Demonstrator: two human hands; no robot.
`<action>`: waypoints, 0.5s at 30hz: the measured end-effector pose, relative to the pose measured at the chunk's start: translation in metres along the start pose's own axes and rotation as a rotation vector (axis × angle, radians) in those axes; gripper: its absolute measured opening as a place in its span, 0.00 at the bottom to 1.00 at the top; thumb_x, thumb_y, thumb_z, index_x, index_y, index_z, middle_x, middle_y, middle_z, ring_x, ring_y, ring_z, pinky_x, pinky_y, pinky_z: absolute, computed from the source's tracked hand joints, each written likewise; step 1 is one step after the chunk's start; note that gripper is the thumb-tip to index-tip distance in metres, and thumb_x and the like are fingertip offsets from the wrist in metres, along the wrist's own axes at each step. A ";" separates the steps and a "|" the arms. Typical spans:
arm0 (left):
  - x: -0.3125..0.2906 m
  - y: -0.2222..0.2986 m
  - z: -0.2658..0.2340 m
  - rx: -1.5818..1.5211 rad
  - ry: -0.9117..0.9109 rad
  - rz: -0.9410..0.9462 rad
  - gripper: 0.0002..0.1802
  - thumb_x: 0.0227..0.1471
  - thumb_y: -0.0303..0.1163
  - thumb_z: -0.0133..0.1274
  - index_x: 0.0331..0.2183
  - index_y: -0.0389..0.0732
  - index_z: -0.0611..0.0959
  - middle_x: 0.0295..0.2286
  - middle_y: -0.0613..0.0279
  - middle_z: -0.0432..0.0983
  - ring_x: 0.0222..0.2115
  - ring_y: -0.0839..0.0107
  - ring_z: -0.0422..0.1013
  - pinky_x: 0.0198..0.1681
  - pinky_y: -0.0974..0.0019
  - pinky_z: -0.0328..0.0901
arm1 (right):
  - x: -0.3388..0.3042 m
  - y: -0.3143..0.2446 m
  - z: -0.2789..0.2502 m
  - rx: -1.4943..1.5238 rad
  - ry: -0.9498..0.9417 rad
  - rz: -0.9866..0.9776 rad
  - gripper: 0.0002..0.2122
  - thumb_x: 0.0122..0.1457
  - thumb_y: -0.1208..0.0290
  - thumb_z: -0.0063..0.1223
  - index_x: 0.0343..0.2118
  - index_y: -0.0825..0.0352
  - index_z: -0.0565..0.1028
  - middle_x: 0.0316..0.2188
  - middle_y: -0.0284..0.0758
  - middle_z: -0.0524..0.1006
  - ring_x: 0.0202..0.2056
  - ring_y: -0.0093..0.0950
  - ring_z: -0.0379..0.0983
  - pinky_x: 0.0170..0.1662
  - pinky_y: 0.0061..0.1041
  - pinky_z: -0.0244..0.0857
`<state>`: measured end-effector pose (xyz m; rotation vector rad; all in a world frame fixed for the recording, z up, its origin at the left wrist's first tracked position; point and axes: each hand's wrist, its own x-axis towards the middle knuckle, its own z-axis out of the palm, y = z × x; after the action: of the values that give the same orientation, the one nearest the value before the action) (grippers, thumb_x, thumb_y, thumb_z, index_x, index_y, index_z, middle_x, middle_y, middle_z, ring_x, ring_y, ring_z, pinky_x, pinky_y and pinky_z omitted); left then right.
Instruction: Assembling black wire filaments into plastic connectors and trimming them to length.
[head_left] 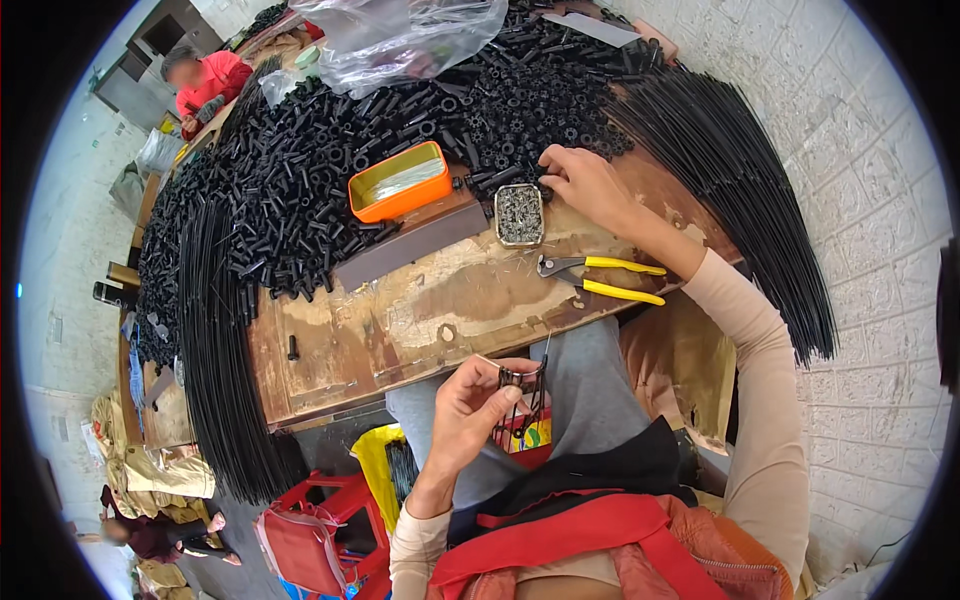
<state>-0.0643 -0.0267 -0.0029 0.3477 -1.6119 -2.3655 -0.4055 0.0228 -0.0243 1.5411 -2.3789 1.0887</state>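
Note:
Over my lap, my left hand point(470, 415) is closed on a small black frame of thin rods point(525, 400), pinched between thumb and fingers. One thin wire tip sticks up from it. My right hand point(590, 187) reaches to the near edge of a heap of small black ring-shaped parts point(530, 110). Its fingers are curled together; anything between them is too small to make out. Just left of those fingertips stands a clear-walled tub of small metal pieces point(519, 215). Yellow-handled pliers point(605, 275) lie on the wooden table point(400, 320), nearer to me.
An orange box point(402, 182) holds thin silvery wires. Beside it runs a brown strip point(412, 247). Long bundles of black rods point(205, 360) hang over the left edge; another bundle point(740, 180) is at right. A red stool point(330, 520) stands below. One person point(215, 85) sits far left.

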 end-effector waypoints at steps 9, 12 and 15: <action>-0.012 0.009 0.011 0.063 -0.070 -0.035 0.13 0.57 0.19 0.48 0.45 0.36 0.72 0.44 0.55 0.76 0.44 0.72 0.72 0.40 0.69 0.70 | -0.061 -0.103 -0.058 0.884 -0.250 0.298 0.11 0.58 0.77 0.55 0.44 0.67 0.76 0.32 0.33 0.77 0.34 0.20 0.76 0.36 0.20 0.71; -0.015 0.028 0.028 0.115 -0.136 -0.027 0.23 0.57 0.20 0.50 0.54 0.34 0.70 0.45 0.56 0.75 0.44 0.70 0.72 0.40 0.68 0.69 | -0.094 -0.160 -0.081 0.756 -0.393 0.178 0.10 0.58 0.79 0.54 0.42 0.69 0.77 0.35 0.35 0.77 0.37 0.21 0.75 0.40 0.20 0.70; -0.022 0.028 0.032 0.083 -0.129 0.028 0.22 0.58 0.23 0.51 0.54 0.37 0.72 0.47 0.61 0.75 0.44 0.76 0.71 0.38 0.73 0.69 | -0.108 -0.183 -0.098 0.546 -0.382 -0.078 0.08 0.58 0.79 0.53 0.39 0.72 0.79 0.39 0.33 0.78 0.41 0.21 0.73 0.44 0.21 0.66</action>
<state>-0.0520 -0.0013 0.0354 0.1900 -1.7639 -2.3483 -0.2293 0.1226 0.0926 2.1655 -2.3264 1.6553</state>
